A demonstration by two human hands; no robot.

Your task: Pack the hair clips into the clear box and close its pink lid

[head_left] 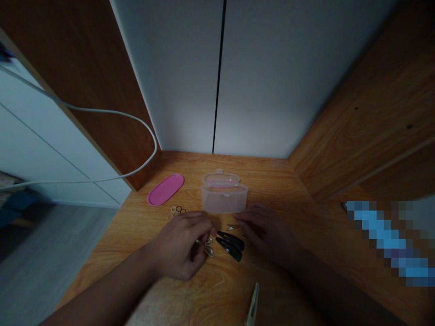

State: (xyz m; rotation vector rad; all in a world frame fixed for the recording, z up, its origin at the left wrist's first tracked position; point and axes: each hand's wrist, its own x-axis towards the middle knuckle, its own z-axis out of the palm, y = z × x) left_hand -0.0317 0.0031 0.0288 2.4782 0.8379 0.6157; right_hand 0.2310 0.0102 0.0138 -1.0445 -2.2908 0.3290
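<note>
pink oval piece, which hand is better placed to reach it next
Probably the left hand: the pink oval piece lies on that side; the right hand is right of the black clips. Whether the left hand holds something is unclear.

On the table (204, 294) we have: box (224, 202), rear centre; tray (165, 189), left of box; rings (176, 210), before tray; clips (235, 242), before box; loose item (253, 302), before clips, nearest us.

Before me, the wood-grained tabletop (278, 181) carries a translucent box (224, 203). To the box's left lies a pink oval piece (165, 189); small rings (179, 208) sit to the box's front-left. On my side of the box I see a small metallic clip (230, 227), then two black clips (234, 241), and, farthest from the box, a long pale clip (252, 303).
</note>
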